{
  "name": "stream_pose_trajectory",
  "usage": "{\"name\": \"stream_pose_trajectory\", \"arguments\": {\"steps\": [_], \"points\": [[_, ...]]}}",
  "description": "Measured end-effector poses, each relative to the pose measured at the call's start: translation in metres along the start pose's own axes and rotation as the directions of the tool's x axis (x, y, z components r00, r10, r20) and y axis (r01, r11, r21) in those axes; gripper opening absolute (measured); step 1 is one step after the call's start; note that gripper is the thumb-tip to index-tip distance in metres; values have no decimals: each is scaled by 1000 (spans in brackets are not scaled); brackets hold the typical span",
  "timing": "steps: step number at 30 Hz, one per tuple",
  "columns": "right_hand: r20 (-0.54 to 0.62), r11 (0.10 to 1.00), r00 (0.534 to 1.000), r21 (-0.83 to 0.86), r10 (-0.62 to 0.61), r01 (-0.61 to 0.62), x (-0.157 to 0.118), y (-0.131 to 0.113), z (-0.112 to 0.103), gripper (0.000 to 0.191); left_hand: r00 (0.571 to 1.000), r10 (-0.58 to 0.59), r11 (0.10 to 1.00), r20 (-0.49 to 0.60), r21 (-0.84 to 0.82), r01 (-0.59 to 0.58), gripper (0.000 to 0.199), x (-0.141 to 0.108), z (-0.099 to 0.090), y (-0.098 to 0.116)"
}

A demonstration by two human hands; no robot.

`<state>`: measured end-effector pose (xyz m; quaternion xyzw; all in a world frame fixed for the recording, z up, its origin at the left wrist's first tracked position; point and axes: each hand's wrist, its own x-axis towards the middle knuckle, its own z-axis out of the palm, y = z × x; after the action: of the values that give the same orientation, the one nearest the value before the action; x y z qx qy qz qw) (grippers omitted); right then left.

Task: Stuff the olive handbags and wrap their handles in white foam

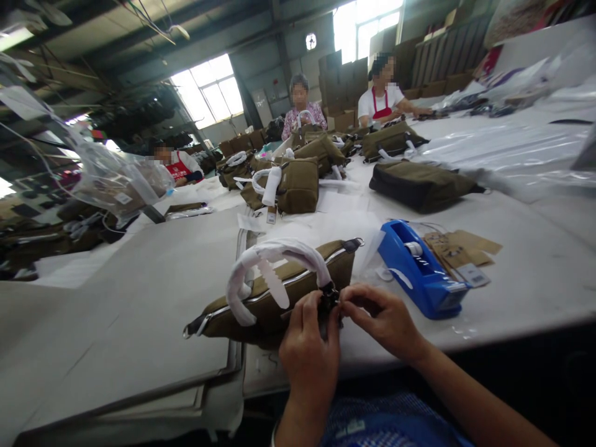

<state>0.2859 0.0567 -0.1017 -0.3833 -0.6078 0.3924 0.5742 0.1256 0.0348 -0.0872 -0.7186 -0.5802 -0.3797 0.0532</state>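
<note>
An olive-green handbag (274, 292) with a silver zip lies in front of me on the table. White wrapping covers its looped handle (279, 248). At the handle's near right end, the fingers of my left hand (310, 341) are closed around the dark handle fitting (328, 298). My right hand (384, 320) pinches at the same fitting from the right, thumb and forefinger together. Whatever small piece lies between those right fingertips is too small to make out. A blue tape dispenser (421, 270) stands just right of my right hand.
Brown paper tags (459, 251) lie behind the dispenser. More olive bags (298, 183) sit across the table, one lying on its side (419, 183). Clear plastic sheets (516, 152) cover the far right. Three people work beyond, one in a red apron (382, 105).
</note>
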Motion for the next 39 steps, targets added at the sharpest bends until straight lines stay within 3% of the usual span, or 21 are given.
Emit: {"name": "stream_pose_trajectory", "arguments": {"steps": [4,8,13,16,24,32,39], "points": [[64,994,996,86,64,-69,0,1,1,11,999,-32,997,-24,74,34,35,1,7,6],[66,994,996,88,52,-57,2,3,-1,9,998,-54,997,-29,60,55,38,2,12,8],[-19,981,996,-178,-85,80,5,-2,-4,5,979,-202,973,32,-107,205,32,7,3,9],[5,920,984,-354,-177,168,5,-9,-3,5,957,-264,920,123,-265,288,24,10,-6,7],[24,815,967,-534,-252,226,5,-15,1,7,960,-233,875,157,-397,278,16,8,-10,5],[13,836,976,-514,-216,192,8,-19,7,11,954,-232,839,191,-457,296,15,7,-10,5],[21,884,998,-463,-64,66,7,-24,7,11,962,-227,800,154,-534,274,19,-6,2,0]]}}
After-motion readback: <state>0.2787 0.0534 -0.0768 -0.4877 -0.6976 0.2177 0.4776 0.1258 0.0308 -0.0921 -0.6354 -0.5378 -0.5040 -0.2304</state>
